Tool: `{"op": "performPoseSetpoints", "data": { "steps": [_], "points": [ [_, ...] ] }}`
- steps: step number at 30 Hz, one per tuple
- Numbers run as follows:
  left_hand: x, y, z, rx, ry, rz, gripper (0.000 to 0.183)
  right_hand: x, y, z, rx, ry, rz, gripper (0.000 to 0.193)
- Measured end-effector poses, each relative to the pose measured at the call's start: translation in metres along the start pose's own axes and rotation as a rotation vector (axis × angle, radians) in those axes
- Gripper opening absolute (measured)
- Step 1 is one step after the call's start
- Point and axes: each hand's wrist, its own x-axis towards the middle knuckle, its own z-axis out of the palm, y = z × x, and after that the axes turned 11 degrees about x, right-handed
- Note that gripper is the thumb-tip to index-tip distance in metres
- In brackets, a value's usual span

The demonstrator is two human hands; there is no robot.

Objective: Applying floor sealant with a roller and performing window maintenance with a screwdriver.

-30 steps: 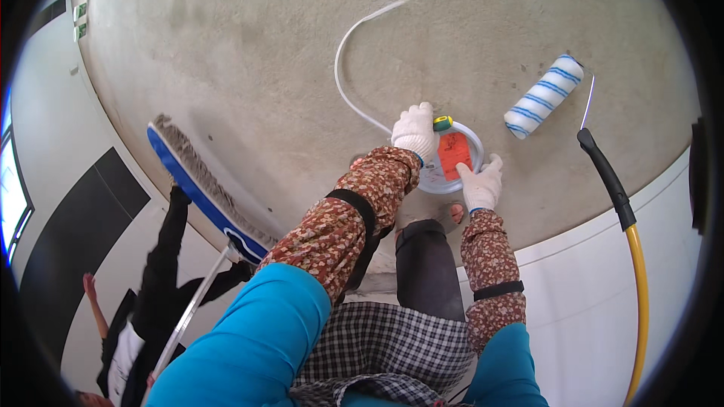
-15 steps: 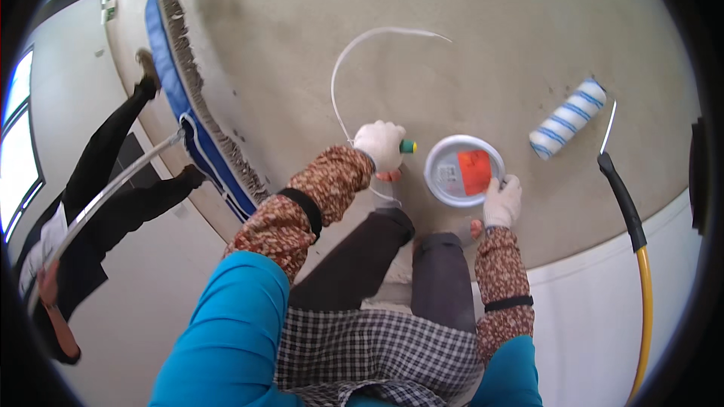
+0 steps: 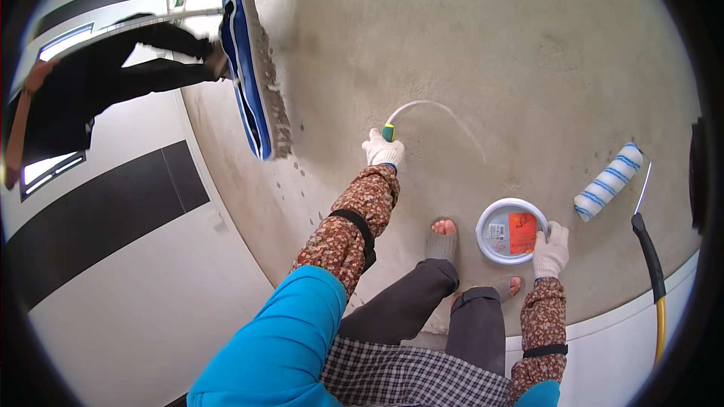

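In my gloved left hand is a short green-and-yellow tool handle, its lower part hidden by the fingers. A thin white strip arcs from the handle's end over the floor; its far end is blurred. My left arm reaches ahead, apart from the tub. Near my feet stands a round white tub with an orange label and a smaller white label on top. My gloved right hand is closed on the tub's right rim.
A paint roller with a blue-striped sleeve lies at the right, with a black-and-yellow handle. At the left, another person in dark clothes pushes a wide blue dust mop. A white wall bounds the concrete floor.
My left hand has moved forward, away from the tub, taking the handle and the white strip along. The right hand stays at the rim. The co-worker's mop has moved ahead; my view has shifted.
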Motion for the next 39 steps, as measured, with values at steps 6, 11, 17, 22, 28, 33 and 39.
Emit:
{"op": "performPoseSetpoints", "data": {
  "steps": [6,11,17,22,28,33,39],
  "points": [
    [0.024,-0.017,-0.002,-0.006,-0.040,0.116,0.045,-0.026,-0.025,-0.023,0.109,-0.020,-0.075,0.018],
    [-0.041,-0.043,-0.053,0.115,-0.080,0.345,0.032,-0.064,-0.055,-0.076,-0.166,0.081,-0.431,0.012],
    [-0.130,-0.133,-0.146,-0.184,-0.234,0.294,0.048,-0.116,-0.109,-0.130,-0.395,0.153,-0.594,0.012],
    [-0.168,-0.159,-0.282,-0.819,-0.409,0.410,0.027,-0.158,-0.253,-0.255,-0.332,0.341,-0.869,0.012],
    [-0.180,-0.174,-0.364,-1.448,-0.717,0.230,0.032,-0.200,-0.416,-0.280,-0.177,0.469,-1.100,0.014],
    [-0.213,-0.114,-0.456,-1.765,-0.832,0.156,0.040,-0.184,-0.519,-0.342,-0.055,0.441,-1.291,0.015],
    [-0.230,-0.025,-0.618,-1.945,-0.748,0.011,0.032,-0.153,-0.638,-0.489,-0.110,0.312,-1.577,0.013]
  ]
}}
